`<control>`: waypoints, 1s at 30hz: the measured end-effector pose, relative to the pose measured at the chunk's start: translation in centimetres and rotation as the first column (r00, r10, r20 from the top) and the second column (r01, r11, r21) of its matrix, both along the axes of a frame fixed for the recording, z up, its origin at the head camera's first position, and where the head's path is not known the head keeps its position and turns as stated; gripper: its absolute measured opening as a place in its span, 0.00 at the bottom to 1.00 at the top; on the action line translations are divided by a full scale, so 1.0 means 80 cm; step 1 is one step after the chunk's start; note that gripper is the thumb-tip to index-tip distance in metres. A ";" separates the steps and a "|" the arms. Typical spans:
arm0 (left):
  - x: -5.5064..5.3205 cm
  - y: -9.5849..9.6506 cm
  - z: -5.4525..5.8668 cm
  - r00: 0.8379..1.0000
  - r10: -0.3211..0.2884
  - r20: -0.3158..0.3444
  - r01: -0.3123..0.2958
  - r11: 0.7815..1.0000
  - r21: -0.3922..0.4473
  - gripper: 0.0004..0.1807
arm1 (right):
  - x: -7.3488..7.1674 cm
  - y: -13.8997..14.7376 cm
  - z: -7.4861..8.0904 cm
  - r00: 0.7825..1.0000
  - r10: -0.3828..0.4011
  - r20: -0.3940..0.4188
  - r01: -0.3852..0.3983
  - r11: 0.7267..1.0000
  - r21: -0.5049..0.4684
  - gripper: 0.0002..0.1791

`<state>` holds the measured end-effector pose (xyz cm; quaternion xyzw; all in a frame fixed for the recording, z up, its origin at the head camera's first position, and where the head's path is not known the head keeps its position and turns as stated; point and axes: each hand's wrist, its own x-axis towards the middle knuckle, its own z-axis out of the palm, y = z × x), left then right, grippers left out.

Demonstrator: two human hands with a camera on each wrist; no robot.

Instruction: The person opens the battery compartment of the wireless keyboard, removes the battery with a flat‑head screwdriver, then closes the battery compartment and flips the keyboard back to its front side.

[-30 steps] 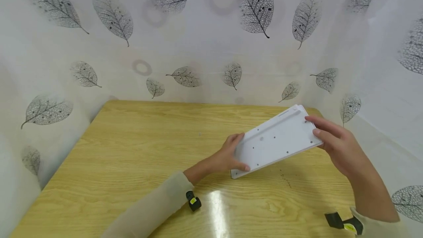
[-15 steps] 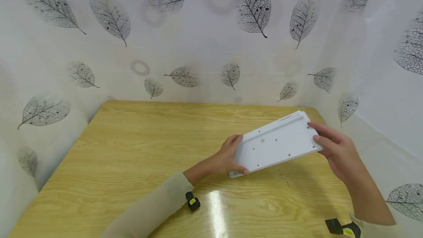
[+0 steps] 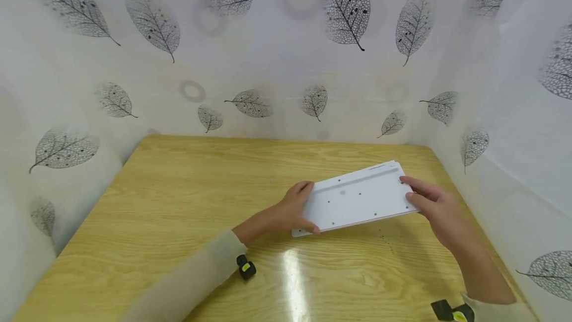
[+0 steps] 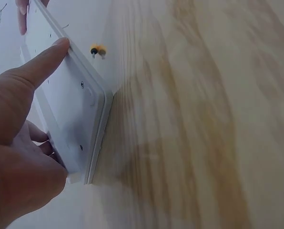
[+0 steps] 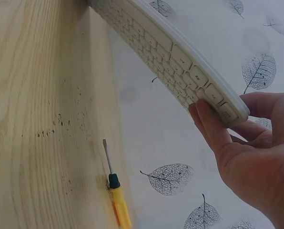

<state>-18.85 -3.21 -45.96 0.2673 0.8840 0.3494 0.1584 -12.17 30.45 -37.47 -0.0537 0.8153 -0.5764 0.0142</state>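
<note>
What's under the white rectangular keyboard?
The right wrist view shows pale keys on its underside, touched by fingers of the right hand, above a tan wood-grain table. From the head view, the keyboard hides those keys and the table directly behind it.

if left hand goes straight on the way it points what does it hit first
The white keyboard, which the left hand grips; beyond it, perhaps the right hand at the other end, though depth is unclear.
</note>
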 end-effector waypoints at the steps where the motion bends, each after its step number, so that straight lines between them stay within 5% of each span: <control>1: -0.001 -0.004 0.000 1.000 -0.005 -0.003 0.005 1.000 -0.008 0.71 | -0.001 -0.002 -0.002 1.000 0.001 0.003 -0.001 0.999 0.047 0.27; 13: -0.010 -0.051 0.003 0.999 -0.044 -0.031 0.040 0.993 -0.107 0.70 | -0.016 -0.024 -0.027 0.990 0.069 0.127 -0.091 0.979 0.181 0.29; 30: -0.021 -0.092 0.009 0.998 -0.057 0.019 0.059 0.979 -0.196 0.68 | -0.030 -0.054 -0.056 0.983 0.093 0.158 -0.132 0.958 0.254 0.30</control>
